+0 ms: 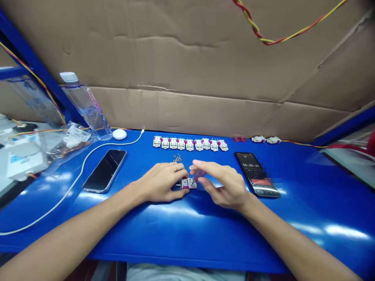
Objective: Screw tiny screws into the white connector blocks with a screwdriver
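Observation:
My left hand (pixel 162 182) rests on the blue table (pixel 187 234), its fingers curled and pinching a small white and magenta part (pixel 188 183). My right hand (pixel 222 182) hovers just right of that part, thumb and fingers pinched on a small purple piece (pixel 199 174) held against it. Beyond the hands lies a little heap of tiny metal pins (pixel 177 158). Farther back stands a row of several finished white and magenta parts (pixel 190 143).
A dark phone (pixel 105 170) lies at left with a white cable (pixel 79 175) and a white puck (pixel 119 134). A phone showing a timer (pixel 256 173) lies at right. A water bottle (pixel 86 105), bags and loose parts (pixel 265 139) line the cardboard back wall.

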A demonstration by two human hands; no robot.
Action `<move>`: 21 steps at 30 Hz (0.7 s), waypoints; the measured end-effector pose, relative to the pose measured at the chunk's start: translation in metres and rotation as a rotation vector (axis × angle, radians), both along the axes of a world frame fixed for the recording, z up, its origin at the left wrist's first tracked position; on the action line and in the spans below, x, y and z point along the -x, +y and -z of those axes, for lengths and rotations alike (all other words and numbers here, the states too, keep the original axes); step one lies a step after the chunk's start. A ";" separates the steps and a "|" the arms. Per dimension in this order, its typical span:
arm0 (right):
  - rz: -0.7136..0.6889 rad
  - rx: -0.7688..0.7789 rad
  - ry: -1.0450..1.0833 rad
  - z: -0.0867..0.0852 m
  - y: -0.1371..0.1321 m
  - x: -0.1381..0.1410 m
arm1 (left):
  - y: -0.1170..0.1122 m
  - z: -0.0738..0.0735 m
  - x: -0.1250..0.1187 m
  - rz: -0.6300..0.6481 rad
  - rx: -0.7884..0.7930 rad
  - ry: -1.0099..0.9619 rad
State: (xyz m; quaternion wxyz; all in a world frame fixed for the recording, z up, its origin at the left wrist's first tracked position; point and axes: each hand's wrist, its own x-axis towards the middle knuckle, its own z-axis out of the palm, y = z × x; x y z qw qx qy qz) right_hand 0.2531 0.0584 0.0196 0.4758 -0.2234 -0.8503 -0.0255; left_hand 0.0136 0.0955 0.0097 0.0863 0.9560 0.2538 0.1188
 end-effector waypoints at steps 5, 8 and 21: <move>0.001 -0.044 0.018 -0.001 0.001 0.000 | 0.000 -0.002 0.000 -0.008 0.022 -0.052; 0.025 -0.015 0.008 -0.001 0.003 -0.002 | 0.001 -0.002 0.000 0.001 0.024 -0.040; 0.024 0.061 0.050 0.002 0.006 -0.001 | 0.002 -0.001 -0.001 0.006 -0.012 -0.030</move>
